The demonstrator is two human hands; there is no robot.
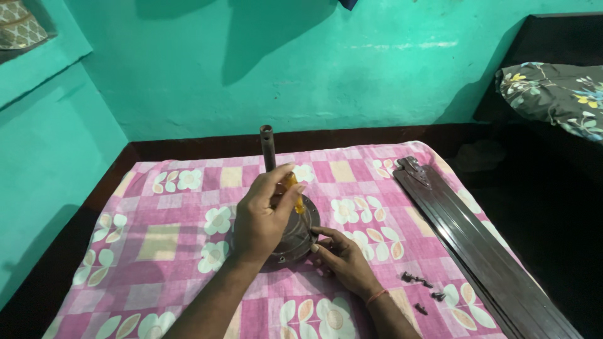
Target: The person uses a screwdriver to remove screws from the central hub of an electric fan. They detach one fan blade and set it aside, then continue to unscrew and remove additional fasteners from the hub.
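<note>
my left hand (pixel 260 216) grips the screwdriver (pixel 294 191), right hand (pixel 342 257) steadies the fan motor (pixel 298 235); i'd fear the tip slipping, loose screws (pixel 421 285) rolling off the bed.

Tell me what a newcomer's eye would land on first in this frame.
Probably the two hands at centre: the left hand grips a yellow-handled screwdriver over a round grey fan motor with an upright rod, while the right hand steadies the motor's edge. Next comes the pink floral cloth beneath, with long dark fan blades along its right side and loose screws beside them.
</note>
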